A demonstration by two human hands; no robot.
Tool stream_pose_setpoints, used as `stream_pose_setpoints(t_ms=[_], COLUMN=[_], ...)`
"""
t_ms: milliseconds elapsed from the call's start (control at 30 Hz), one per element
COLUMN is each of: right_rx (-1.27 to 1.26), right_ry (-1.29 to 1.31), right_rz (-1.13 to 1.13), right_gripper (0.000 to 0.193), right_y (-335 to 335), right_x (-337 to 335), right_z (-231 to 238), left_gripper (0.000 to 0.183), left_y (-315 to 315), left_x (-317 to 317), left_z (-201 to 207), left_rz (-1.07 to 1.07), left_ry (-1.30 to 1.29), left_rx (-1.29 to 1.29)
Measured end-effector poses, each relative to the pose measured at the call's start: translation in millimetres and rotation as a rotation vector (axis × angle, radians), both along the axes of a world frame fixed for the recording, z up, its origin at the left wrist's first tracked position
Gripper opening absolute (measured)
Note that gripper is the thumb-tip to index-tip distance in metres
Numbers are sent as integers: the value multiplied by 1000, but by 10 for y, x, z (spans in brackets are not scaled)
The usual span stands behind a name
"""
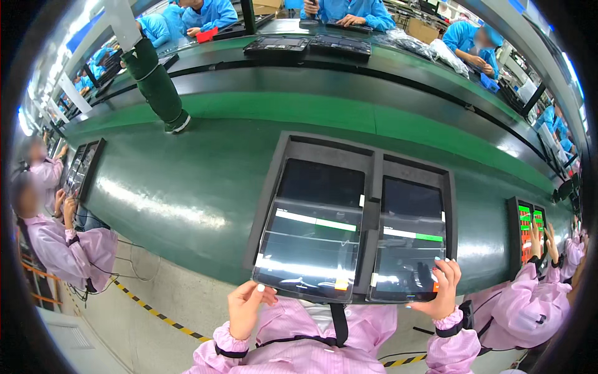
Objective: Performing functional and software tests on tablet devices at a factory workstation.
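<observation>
While left tablet [311, 249] and right tablet [406, 265] lie lit in tray [375, 171], placing looks done | bars [336, 223] part-green, likely unfinished | left hand [246, 308] at left tablet's corner, grip unclear | right hand [442, 297] loosely spread

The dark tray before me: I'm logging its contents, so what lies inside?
The dark tray holds a left tablet and a right tablet, screens up. Whatever lies beneath them is covered. The right hand also hides part of the tray's lower right corner.

Green-wrapped post [156, 84], striped floor tape [156, 313] (yellow-black).
</observation>
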State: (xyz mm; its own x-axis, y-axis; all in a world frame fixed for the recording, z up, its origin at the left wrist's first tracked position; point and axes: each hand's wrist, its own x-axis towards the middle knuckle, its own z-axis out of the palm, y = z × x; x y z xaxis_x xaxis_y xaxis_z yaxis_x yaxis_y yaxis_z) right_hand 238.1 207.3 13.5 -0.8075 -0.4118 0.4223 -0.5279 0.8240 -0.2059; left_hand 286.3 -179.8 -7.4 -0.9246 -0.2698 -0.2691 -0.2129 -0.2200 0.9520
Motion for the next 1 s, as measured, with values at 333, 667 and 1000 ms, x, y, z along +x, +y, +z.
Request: stream_pose_setpoints(t_ms=[333,667,1000], right_rx=[4,91,138], right_ry=[-19,5,61], right_rz=[-3,23,18], right_gripper=[95,83,62], right_y=[64,-48,-548], right_x=[22,-20,-64], right_z=[-50,154,181], left_gripper=[9,31,51], left_y=[-19,-299,-242], left_x=[-49,-199,-770], left_z=[-8,279,416], left_rz=[-44,-128,-534], left_ry=[-6,626,994], left_rx=[-42,-1300,-1514])
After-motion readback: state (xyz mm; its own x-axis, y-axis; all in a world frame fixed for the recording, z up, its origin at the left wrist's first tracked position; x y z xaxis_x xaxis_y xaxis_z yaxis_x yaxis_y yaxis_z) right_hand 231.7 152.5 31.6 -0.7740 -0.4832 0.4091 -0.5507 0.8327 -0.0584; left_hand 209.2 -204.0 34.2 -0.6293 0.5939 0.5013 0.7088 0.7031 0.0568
